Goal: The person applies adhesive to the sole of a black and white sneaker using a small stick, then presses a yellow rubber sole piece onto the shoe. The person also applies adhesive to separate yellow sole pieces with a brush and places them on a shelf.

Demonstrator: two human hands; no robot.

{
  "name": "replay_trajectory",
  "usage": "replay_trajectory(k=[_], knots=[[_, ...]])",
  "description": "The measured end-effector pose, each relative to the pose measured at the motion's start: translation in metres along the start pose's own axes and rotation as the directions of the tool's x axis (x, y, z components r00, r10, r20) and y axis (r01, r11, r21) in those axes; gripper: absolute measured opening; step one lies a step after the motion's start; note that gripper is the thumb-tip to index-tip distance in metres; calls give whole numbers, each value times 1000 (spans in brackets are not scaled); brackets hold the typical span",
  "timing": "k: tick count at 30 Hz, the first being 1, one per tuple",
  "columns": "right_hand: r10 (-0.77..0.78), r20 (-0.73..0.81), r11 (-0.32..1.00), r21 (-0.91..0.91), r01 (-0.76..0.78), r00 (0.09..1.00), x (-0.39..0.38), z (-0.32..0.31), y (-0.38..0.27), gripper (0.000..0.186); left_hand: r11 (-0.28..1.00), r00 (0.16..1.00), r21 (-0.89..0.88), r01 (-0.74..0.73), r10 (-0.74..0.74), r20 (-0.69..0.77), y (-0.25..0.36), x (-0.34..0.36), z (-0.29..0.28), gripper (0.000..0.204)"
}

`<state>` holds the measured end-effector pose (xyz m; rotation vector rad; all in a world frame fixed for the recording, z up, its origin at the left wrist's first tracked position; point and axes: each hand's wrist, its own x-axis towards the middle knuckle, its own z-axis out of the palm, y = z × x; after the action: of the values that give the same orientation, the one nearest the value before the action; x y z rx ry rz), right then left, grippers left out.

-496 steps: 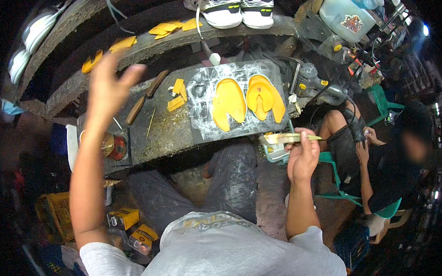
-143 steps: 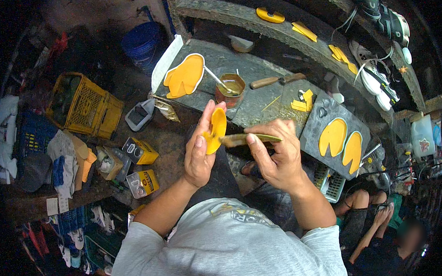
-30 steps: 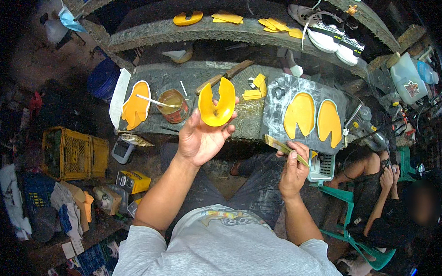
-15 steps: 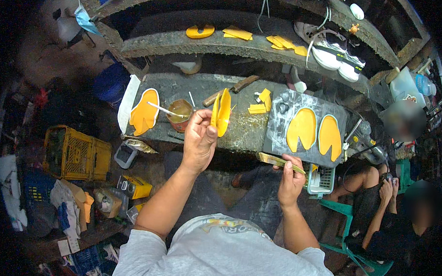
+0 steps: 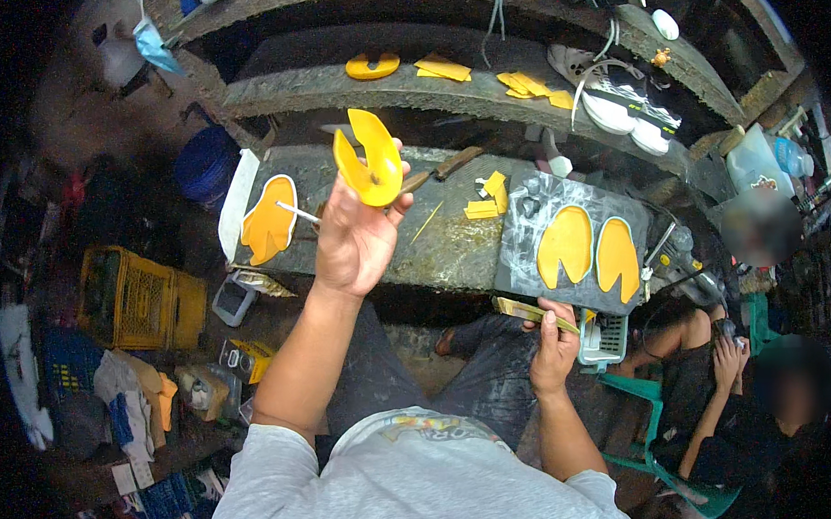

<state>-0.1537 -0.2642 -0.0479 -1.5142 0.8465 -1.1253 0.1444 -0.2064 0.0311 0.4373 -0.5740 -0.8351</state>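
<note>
Raised over the bench, my left hand (image 5: 349,243) grips a curved yellow cutout (image 5: 376,174) by its lower end. The piece has a deep notch between two upright flaps, and its shiny concave side shows. My right hand (image 5: 554,351) stays low by the bench's front edge, closed around a slim flat brownish-green tool (image 5: 518,308) whose exact kind I cannot make out. Just beyond it, two yellow sole-shaped pieces (image 5: 566,245) with pale rims and V-notches lie on a dark board (image 5: 523,201). A similar yellow piece (image 5: 268,219) lies at the left, near a white stick (image 5: 297,211).
Yellow scraps (image 5: 487,202) and a wooden-handled tool (image 5: 458,162) lie on the bench (image 5: 443,258). The shelf above bears yellow offcuts (image 5: 444,68) and white shoes (image 5: 612,115). A pale basket (image 5: 606,340) stands below the board. At right sits another person (image 5: 722,386).
My left hand has moved up and left and turned the yellow cutout, so its notch and inner side now show. The bowl is now mostly hidden behind that hand. My right hand barely shifts.
</note>
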Motion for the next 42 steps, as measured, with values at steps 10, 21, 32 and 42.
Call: replay_trajectory(k=[10,21,32,42], knots=[[12,97,994,-105,-1,995,-7,11,5,26,864,958,421,-275,211,193,-54,14,49,67],[1,92,986,-164,15,996,-7,15,-8,23,853,934,409,-324,219,282,-94,12,97,68],[260,-70,962,106,-252,963,-32,-30,44,27,855,951,490,-168,10,309,-132,-22,108,52],[382,-133,912,217,-349,914,-70,-38,117,29,925,958,373,-72,-40,284,-148,-47,153,69]])
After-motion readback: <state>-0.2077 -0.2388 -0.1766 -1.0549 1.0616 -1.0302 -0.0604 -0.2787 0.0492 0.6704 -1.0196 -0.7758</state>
